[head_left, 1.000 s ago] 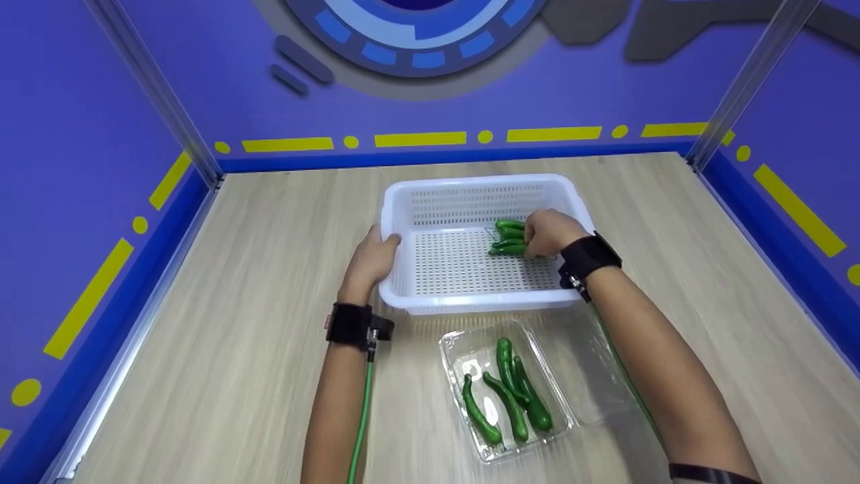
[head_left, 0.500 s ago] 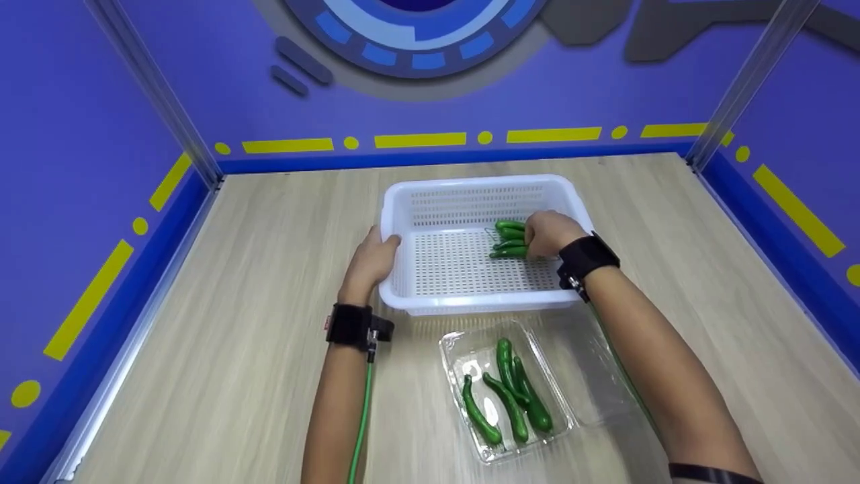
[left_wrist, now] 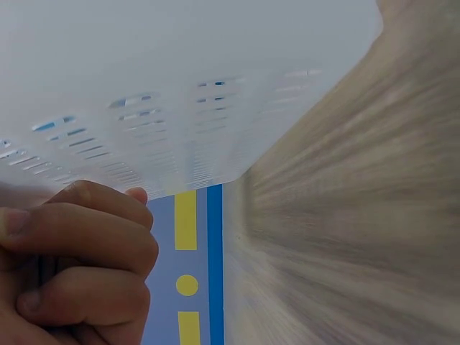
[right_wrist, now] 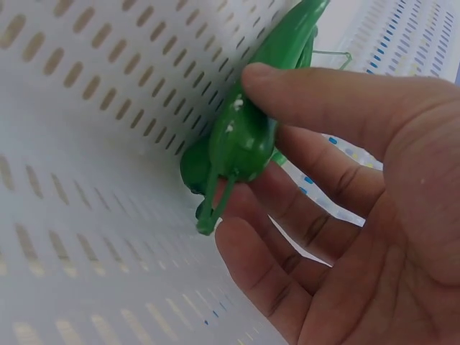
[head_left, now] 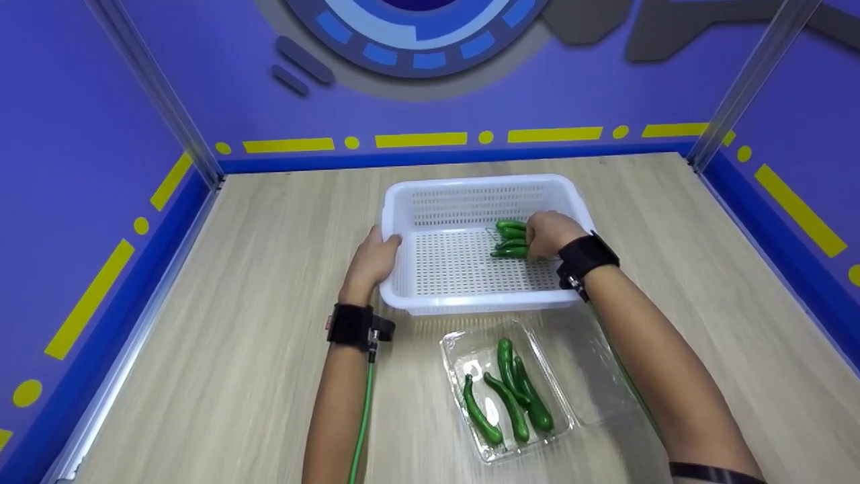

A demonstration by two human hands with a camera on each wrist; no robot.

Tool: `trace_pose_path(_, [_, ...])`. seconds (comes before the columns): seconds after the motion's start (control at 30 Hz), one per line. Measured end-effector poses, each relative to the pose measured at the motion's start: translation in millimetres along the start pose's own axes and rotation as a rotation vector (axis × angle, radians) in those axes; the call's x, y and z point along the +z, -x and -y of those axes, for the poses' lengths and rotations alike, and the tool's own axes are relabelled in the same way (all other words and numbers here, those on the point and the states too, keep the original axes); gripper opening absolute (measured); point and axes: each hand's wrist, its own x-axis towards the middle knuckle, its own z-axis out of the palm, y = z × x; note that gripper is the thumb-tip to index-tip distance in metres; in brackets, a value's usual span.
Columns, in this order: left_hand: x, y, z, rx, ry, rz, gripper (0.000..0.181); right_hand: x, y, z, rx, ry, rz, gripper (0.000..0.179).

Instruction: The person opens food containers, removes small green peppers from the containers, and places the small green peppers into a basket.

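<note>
Smooth white plastic basket (head_left: 480,302), shiny green peppers (right_wrist: 250,144) (smooth-skinned too), clear glossy plastic tray (head_left: 477,353), pale wood-grain tabletop (head_left: 282,269) — matt black cloth-like straps (head_left: 349,325), metallic corner posts (head_left: 158,87)

both arms (head_left: 336,403) reach forward, left and right hands (head_left: 371,262) (head_left: 551,233) curled.

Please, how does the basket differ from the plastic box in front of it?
The basket is white with many small holes, while the box is see-through. The basket is larger than the box. The left hand holds the basket, while neither hand holds the box. Both contain green vegetables.
</note>
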Motion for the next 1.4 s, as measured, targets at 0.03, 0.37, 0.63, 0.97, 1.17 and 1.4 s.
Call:
trace_pose_path(0.03, [0.1, 0.1, 0.2, -0.002, 0.001, 0.000, 0.056, 0.2, -0.5, -0.2, 0.001, 0.000, 0.002, 0.016])
trace_pose_path(0.37, [-0.7, -0.7, 1.8, 0.012, 0.009, 0.013, 0.057, 1.9, -3.3, -2.1, -0.009, 0.008, 0.017, 0.024])
trace_pose_path(0.63, [0.1, -0.1, 1.3, -0.004, 0.003, 0.008, 0.057, 2.0, -0.8, -0.9, -0.001, 0.007, 0.009, 0.017])
trace_pose_path(0.97, [0.5, -1.5, 0.6, -0.006, 0.008, 0.009, 0.056, 2.8, -1.1, 0.5, 0.013, 0.015, 0.004, 0.017])
trace_pose_path(1.17, [0.7, -1.3, 0.8, 0.003, -0.002, 0.007, 0.057, 3.5, -3.2, -0.9, 0.022, -0.001, 0.011, 0.015])
trace_pose_path(1.4, [0.2, -0.4, 2.2, 0.012, 0.039, 0.009, 0.056, 2.1, -0.8, -0.8, -0.021, -0.015, 0.010, 0.011])
